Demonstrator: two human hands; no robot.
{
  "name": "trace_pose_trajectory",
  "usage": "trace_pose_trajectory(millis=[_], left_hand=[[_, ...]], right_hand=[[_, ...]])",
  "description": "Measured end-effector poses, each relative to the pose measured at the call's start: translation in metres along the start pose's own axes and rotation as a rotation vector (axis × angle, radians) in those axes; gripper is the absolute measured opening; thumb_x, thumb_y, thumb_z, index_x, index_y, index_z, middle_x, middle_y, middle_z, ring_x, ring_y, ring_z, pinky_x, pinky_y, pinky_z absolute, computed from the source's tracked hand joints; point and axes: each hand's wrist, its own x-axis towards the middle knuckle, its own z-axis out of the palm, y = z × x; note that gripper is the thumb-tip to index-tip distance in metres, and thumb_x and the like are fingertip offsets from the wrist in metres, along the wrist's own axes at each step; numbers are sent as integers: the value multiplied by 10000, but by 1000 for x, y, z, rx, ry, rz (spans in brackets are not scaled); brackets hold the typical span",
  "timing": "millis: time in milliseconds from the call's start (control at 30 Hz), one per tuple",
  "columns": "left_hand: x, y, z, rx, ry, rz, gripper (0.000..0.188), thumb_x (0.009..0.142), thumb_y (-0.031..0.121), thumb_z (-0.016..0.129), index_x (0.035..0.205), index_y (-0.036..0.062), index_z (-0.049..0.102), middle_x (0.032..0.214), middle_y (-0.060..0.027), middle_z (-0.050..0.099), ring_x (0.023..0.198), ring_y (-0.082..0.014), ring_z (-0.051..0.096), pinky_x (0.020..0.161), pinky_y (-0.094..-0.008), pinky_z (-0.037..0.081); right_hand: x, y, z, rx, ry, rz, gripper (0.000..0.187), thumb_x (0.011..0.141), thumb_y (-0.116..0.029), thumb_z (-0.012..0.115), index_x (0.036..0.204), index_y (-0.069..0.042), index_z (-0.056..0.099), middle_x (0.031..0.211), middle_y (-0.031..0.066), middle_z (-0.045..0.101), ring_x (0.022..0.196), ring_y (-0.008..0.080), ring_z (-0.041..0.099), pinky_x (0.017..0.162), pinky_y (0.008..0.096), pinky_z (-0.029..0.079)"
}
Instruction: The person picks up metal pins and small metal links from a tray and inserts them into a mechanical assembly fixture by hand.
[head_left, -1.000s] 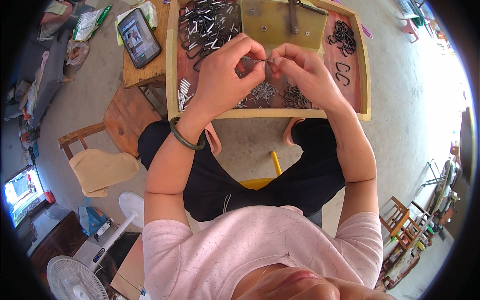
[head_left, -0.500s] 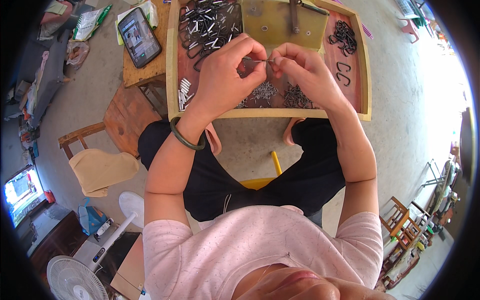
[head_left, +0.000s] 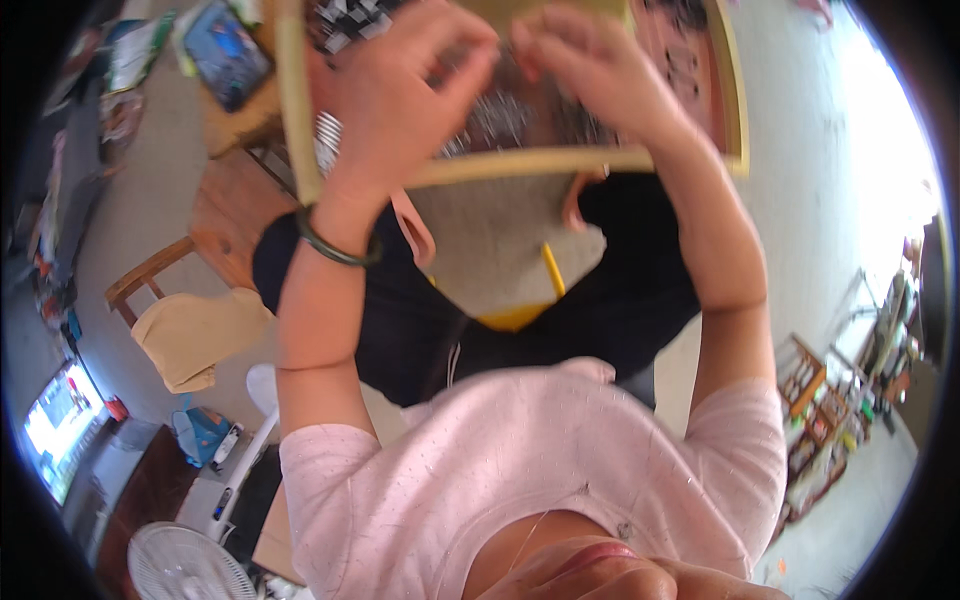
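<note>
Both my hands hover over a shallow wooden tray (head_left: 500,168) with a pale yellow rim, at the top of the view. My left hand (head_left: 405,90) has thumb and forefinger pinched together; my right hand (head_left: 595,75) pinches likewise, a short gap away. Motion blur hides whatever small thing is at the fingertips. Below and between the hands lies a pile of small silvery metal pieces (head_left: 497,120), with a darker pile (head_left: 582,125) partly behind my right hand. Silver tubes (head_left: 327,138) lie beside my left wrist. Black wire pieces with silvery ends (head_left: 350,20) fill the tray's far left.
Black bent wire hooks (head_left: 682,75) lie at the tray's right side. A phone (head_left: 227,55) rests on a wooden stand left of the tray. A wooden chair (head_left: 150,275) with a tan cover and a white fan (head_left: 185,565) stand to my left.
The whole view has shifted, so the tray and hands sit higher in it and look blurred. My fingertips are farther apart; the thin piece seen between them earlier cannot be made out now.
</note>
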Motion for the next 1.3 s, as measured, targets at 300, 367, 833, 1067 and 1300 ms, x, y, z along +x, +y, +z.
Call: trace_pose_trajectory(millis=[300,367,833,1067,1300], left_hand=[[-6,6,4,107,50,177,103,831,-94,712,884,-29,651,797,-126,577,682,-256,602,584,-322,446],[-7,6,4,98,69,176,98,838,-97,708,885,-30,655,798,-119,578,680,-239,598,584,-309,444],[1,29,13,61,259,-106,104,924,6,733,912,5,630,809,-7,567,718,-94,543,650,-235,436],[-3,-4,2,282,118,295,111,815,38,766,914,74,732,837,-35,649,691,-248,652,612,-326,517],[-7,-6,4,-294,-24,-231,110,873,46,773,982,31,762,813,-9,648,682,-94,663,605,-238,501]], right_hand=[[-10,-21,9,-104,60,26,194,1016,-136,600,1066,14,713,835,53,715,747,94,633,656,245,495],[-8,-27,10,-3,46,69,195,1018,-137,604,1033,25,710,833,46,709,749,88,626,653,240,489],[-10,-25,3,201,14,47,139,1020,-111,618,1060,9,677,880,6,682,797,62,614,674,216,483],[-8,-12,4,57,47,-41,160,1001,-147,635,999,7,677,809,-22,642,734,31,567,643,232,470],[-10,-30,-8,95,-12,139,191,988,-163,671,1080,2,702,913,27,699,853,88,634,814,262,518]])
